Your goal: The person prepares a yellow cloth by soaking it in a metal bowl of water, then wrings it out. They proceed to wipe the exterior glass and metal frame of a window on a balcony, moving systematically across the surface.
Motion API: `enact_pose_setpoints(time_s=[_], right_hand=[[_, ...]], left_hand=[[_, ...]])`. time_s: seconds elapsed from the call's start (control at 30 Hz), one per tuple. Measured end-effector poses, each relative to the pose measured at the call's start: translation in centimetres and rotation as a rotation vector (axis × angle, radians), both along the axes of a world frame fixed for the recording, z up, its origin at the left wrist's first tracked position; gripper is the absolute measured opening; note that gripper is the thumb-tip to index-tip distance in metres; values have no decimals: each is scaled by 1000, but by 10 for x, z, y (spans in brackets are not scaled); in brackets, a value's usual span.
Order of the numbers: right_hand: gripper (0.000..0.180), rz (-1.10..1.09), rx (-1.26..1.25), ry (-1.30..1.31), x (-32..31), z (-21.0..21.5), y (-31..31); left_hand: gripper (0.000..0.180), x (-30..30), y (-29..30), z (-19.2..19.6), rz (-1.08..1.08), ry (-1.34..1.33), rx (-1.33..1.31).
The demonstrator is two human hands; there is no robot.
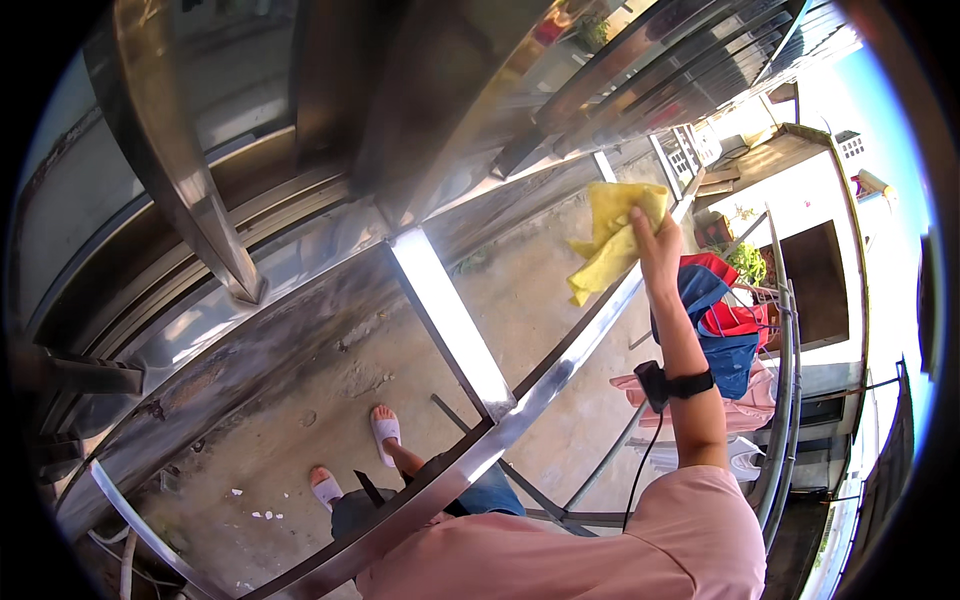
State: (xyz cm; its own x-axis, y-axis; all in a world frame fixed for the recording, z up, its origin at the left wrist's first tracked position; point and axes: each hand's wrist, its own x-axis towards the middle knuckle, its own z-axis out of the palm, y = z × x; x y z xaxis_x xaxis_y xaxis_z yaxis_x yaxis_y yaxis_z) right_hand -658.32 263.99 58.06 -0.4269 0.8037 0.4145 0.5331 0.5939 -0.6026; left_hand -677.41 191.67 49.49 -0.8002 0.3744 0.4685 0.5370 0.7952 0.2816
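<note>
My right hand [657, 248] is closed around a bunched yellow cloth [603, 240], the thumb pressed over its upper part. Loose folds of the cloth hang to the left of the hand, beside a long shiny metal rail [560, 365]. Whether the cloth touches the rail I cannot tell. My right arm is stretched out, with a black strap and small device [675, 385] near the elbow and a cable hanging from it. My left hand is out of view.
A flat metal crossbar [450, 320] joins the rail to the barred window frame [300, 292]. Clothes [725, 330] in red, blue and pink hang at the right near grey poles [785, 400]. Below are a concrete floor [330, 400] and my feet in pale slippers [383, 430].
</note>
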Motion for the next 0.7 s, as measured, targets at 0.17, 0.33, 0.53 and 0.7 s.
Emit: enact_pose_setpoints(time_s=[0.17, 0.33, 0.53, 0.7], right_hand=[[45, -155, 158, -194, 1, -21, 162], [43, -14, 153, -520, -10, -89, 227], [40, 9, 169, -717, 4, -78, 215], [28, 121, 124, -768, 108, -73, 150]], left_hand=[[54, -3, 7, 4, -16, -30, -18], [55, -4, 9, 5, 45, -64, -62], [60, 0, -2, -3, 83, -162, 9], [61, 2, -12, -11, 89, -199, 87]])
